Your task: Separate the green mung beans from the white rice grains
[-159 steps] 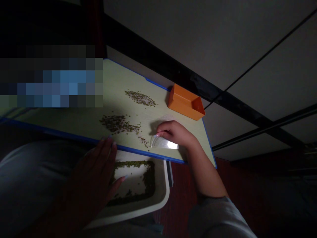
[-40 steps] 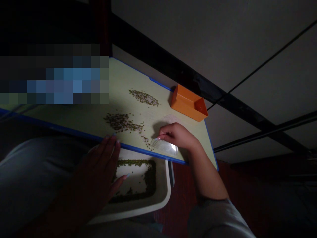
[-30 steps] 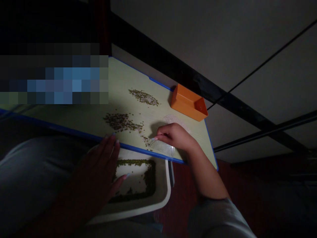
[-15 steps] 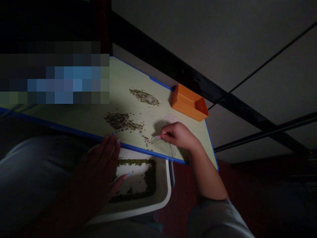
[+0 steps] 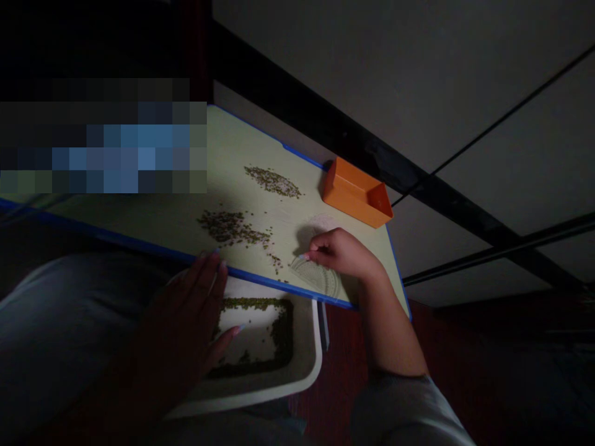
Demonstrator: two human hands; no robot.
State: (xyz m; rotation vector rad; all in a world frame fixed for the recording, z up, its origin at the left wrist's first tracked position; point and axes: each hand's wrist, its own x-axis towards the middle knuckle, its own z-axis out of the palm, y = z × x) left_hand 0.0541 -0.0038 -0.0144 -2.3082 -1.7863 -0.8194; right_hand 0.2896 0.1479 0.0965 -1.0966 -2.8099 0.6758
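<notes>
In the head view, the right hand (image 5: 339,249) has its fingers pinched on a clear protractor (image 5: 318,277) at the near edge of the worktop (image 5: 246,142), beside scattered seeds (image 5: 235,228). The left hand (image 5: 190,310), thumb spread from its fingers, extends over the white basin (image 5: 307,365).

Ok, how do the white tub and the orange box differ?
The white tub sits lower, below the near edge of the board; the orange box stands on top of it. The tub's visible corners are rounded; the box's are squarer. Green grains line the tub's bottom; none show clearly in the box. Both are open-topped.
</notes>
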